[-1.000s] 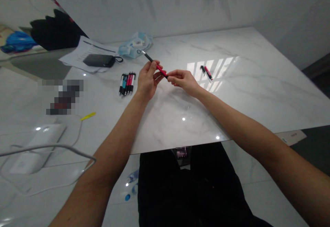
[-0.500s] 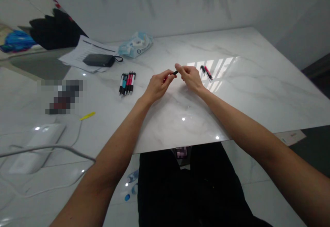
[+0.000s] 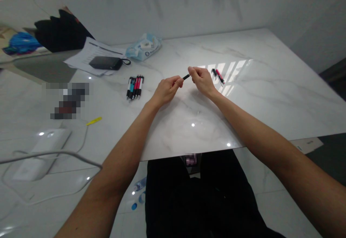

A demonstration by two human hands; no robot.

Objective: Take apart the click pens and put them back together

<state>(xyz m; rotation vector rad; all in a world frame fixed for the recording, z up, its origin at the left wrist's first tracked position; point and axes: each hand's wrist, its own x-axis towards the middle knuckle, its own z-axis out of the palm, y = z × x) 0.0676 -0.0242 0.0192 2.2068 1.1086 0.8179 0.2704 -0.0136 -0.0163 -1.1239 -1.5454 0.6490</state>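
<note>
My left hand (image 3: 168,90) is closed round a pen, and the pen's black grip section (image 3: 186,76) sticks out to the right between the two hands. The far end of that grip is pinched in the fingers of my right hand (image 3: 202,82); the tip itself is hidden. Both hands are just above the white marbled table (image 3: 173,133). Beyond my right hand lie loose pen parts (image 3: 220,76), black and pink-red, with a thin pale piece beside them. Left of my left hand, several pens (image 3: 135,88) lie side by side, white, teal and red with black grips.
At the back are a pack of wipes (image 3: 144,47), printed papers (image 3: 81,56) and a dark pouch (image 3: 105,63) with a strap. On the left lie a yellow strip (image 3: 94,121), a white box-shaped device (image 3: 44,155) and a grey cable (image 3: 54,153).
My right hand has shifted slightly right, away from the left, so more of the black grip shows between them. The view has moved a little; the pens lie as before.
</note>
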